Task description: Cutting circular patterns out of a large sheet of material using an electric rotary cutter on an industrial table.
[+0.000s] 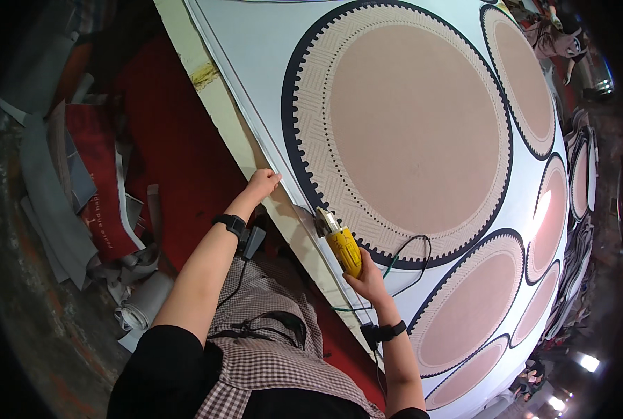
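A white sheet printed with round beige patterns lies over the table. The largest round pattern has a dark toothed border and is right in front of me. My right hand is wrapped round the yellow body of a handheld electric cutter. Its metal head rests at the lower left of that dark border, near the sheet's edge. With closed fingers, my left hand pinches the sheet's near edge, up and left of the cutter. A dark cord loops from the cutter over the sheet.
Smaller round patterns continue to the right. The pale table edge runs diagonally past my body. Grey and red offcuts pile on the floor at left, beside a rolled piece. At the far right are stacked mats and another person.
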{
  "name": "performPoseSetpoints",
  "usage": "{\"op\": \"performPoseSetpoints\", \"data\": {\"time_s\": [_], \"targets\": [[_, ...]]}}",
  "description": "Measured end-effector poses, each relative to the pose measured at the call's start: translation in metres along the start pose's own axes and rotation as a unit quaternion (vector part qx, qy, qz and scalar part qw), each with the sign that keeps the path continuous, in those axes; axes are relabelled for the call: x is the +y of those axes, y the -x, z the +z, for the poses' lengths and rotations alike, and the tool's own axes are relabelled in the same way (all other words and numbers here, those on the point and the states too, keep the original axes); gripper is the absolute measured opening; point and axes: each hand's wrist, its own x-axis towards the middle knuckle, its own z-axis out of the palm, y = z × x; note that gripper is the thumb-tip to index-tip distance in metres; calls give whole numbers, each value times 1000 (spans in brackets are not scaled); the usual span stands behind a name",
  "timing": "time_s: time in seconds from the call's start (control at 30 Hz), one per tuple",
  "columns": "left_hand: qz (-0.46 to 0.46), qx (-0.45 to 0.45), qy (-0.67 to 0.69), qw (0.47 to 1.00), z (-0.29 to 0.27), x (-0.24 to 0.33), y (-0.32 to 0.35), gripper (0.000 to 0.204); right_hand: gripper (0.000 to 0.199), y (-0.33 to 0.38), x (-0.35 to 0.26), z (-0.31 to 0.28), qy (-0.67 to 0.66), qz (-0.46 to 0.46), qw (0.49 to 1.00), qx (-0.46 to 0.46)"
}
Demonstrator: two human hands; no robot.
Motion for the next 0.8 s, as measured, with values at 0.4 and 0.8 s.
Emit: {"op": "performPoseSetpoints", "data": {"time_s": [0.4,0.8], "targets": [[31,29,-58,997,-84,-37,-3,22,68,-50,-43,10,23,-22,999,9],[-98,36,-198,975,-204,-80,29,21,68,-143,-115,47,-66,-20,993,99]]}}
